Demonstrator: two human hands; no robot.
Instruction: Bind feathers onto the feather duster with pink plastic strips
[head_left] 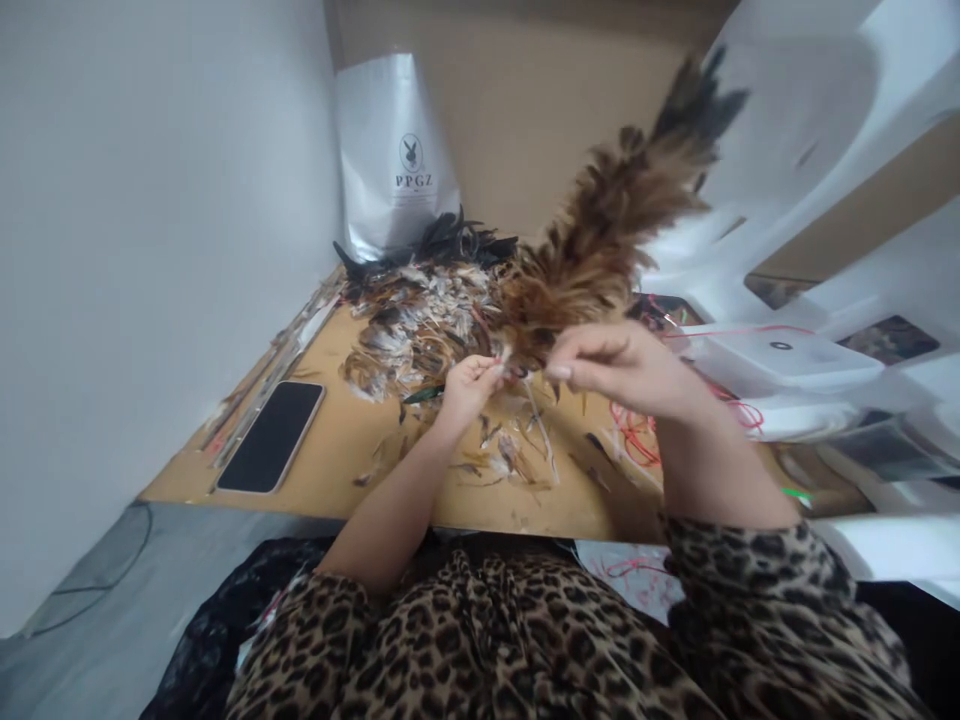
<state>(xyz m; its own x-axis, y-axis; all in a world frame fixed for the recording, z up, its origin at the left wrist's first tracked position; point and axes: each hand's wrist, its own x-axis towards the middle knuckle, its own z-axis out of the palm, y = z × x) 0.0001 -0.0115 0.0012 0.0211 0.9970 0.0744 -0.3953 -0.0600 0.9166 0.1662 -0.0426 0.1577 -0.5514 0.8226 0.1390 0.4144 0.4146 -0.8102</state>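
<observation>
A long, thick plume of brown feathers (592, 235) with dark tips slants up to the right from the middle of the table. At its lower end, my left hand (472, 385) is closed in a pinch on what looks like a small pale feather. My right hand (622, 365) is just right of the plume's base, thumb and forefinger brought together; anything between them is too small to make out. Beyond my left hand spreads a heap of loose feathers (420, 320) in brown, white and black. Small scattered feathers (510, 455) lie nearer to me.
A phone (271, 437) lies on the left of the brown table (345, 475). Thin sticks (277, 350) run along the left wall. A white bag (390, 150) stands at the back. Red cord (637, 435) and a white lidded box (772, 355) are on the right.
</observation>
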